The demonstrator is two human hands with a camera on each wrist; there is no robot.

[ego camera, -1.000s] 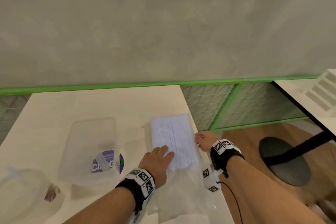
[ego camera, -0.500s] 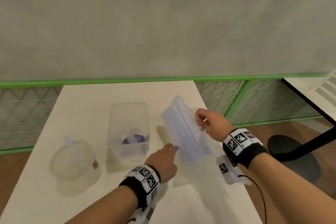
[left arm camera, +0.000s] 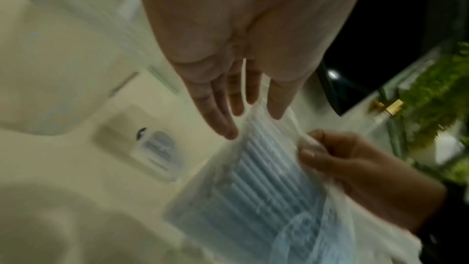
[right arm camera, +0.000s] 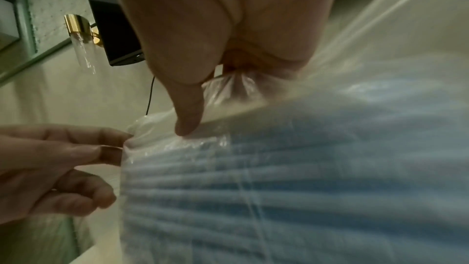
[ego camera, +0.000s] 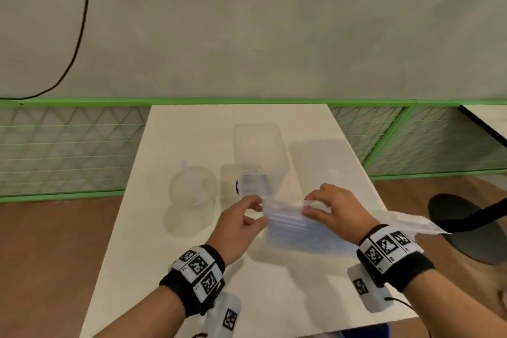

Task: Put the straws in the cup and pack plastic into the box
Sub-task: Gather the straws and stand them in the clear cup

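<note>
A clear plastic bag of pale blue straws (ego camera: 293, 230) (left arm camera: 266, 188) (right arm camera: 279, 188) hangs crosswise just above the white table (ego camera: 192, 123). My left hand (ego camera: 260, 211) (left arm camera: 253, 119) (right arm camera: 119, 148) pinches its upper left edge. My right hand (ego camera: 308, 207) (left arm camera: 307, 146) (right arm camera: 203, 107) pinches the upper edge a little to the right, with loose plastic trailing past that wrist. A clear rectangular box (ego camera: 258, 145) (left arm camera: 157, 148) stands just beyond the hands. A clear domed cup (ego camera: 192, 189) holding one straw sits to its left.
The table is narrow, and its right edge runs close under my right wrist. A black stool (ego camera: 466, 230) stands on the wooden floor to the right. A green mesh fence (ego camera: 68, 151) runs behind the table, and another table's corner (ego camera: 488, 118) shows at far right.
The bag has been lifted off the table and turned crosswise. My left hand left the tabletop and took hold of the bag's edge, close to my right hand.
</note>
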